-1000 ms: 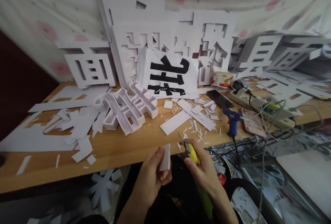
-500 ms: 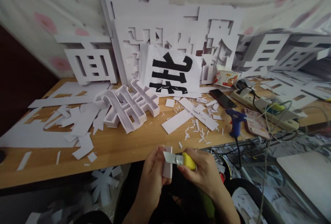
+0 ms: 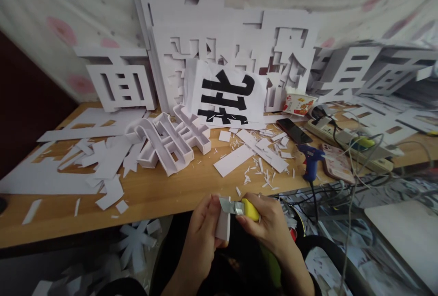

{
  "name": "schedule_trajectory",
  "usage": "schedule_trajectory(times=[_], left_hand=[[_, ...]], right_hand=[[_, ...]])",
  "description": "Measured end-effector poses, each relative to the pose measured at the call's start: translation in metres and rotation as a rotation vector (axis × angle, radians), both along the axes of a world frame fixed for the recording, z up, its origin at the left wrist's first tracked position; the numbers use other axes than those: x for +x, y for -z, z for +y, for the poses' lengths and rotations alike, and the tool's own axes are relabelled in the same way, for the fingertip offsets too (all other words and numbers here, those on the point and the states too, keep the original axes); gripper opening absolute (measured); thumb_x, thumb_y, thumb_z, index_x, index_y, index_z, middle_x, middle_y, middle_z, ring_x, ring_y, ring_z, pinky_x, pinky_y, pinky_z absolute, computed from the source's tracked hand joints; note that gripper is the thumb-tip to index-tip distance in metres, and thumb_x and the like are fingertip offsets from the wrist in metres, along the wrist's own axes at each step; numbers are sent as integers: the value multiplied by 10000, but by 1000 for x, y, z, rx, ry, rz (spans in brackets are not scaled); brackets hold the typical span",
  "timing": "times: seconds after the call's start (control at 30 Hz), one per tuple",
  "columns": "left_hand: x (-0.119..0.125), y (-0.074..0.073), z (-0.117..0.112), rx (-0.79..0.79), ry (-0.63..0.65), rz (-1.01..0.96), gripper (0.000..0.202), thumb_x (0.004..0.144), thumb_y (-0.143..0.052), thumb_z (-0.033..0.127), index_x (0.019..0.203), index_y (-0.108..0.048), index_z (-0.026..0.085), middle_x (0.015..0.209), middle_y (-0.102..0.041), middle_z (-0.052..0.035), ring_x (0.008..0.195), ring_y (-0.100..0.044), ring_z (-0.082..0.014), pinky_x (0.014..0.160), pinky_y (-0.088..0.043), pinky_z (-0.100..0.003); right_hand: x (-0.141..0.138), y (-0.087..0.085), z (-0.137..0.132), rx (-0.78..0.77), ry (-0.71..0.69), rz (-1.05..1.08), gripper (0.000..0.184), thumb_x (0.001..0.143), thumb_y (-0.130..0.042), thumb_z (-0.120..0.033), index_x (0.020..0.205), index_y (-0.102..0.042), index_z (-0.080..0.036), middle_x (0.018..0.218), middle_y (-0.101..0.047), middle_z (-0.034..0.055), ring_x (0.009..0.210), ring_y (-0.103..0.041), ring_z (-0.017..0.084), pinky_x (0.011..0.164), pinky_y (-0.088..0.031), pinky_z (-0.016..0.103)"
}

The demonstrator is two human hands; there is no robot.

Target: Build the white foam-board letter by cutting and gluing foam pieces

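Note:
In my left hand (image 3: 204, 223) is a small white foam board piece (image 3: 223, 226), held upright just in front of the table's edge. My right hand (image 3: 265, 218) grips a yellow utility knife (image 3: 251, 210); its wide blade (image 3: 226, 205) lies against the upper part of the foam board piece, close to my left thumb. Beyond my hands, a hollow white foam letter (image 3: 167, 143) with raised walls rests on the table. A paper sheet with a black printed character (image 3: 227, 95) leans behind it.
White offcuts (image 3: 262, 150) litter the wooden table (image 3: 164, 202). At the right are a blue glue gun (image 3: 310, 161), two phones, one a dark phone (image 3: 294, 130), a power strip (image 3: 356, 143) with tangled cables, and a paper cup (image 3: 299, 103). Cut-out foam characters (image 3: 119, 85) stand along the back.
The foam board piece has tilted and shifted slightly right in my left hand. The knife blade has moved a little to the right with it.

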State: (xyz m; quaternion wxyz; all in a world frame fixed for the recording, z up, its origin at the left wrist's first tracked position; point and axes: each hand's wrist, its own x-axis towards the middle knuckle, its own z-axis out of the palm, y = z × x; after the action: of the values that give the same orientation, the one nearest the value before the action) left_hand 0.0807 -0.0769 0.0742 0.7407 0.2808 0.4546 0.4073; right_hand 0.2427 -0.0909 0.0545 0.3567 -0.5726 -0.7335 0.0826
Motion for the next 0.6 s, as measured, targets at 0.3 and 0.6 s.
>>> schedule_trajectory(times=[0.3, 0.6], left_hand=[[-5, 1, -5, 11, -17, 2, 582, 675, -733, 746, 700, -515, 207, 453, -316, 113, 408, -240, -45, 410, -236, -194], [-2, -2, -4, -1, 6, -61, 577, 660, -756, 731, 721, -528, 204, 459, -328, 119, 399, -240, -42, 399, -223, -195]], right_hand=[[-1, 0, 1, 8, -3, 20, 605, 971, -399, -694, 663, -518, -188, 504, -472, -37, 443, -454, 85, 471, -294, 213], [1, -1, 4, -57, 2, 64, 621, 946, -396, -730, 645, -496, -196, 505, -463, -30, 452, -445, 102, 478, -286, 232]])
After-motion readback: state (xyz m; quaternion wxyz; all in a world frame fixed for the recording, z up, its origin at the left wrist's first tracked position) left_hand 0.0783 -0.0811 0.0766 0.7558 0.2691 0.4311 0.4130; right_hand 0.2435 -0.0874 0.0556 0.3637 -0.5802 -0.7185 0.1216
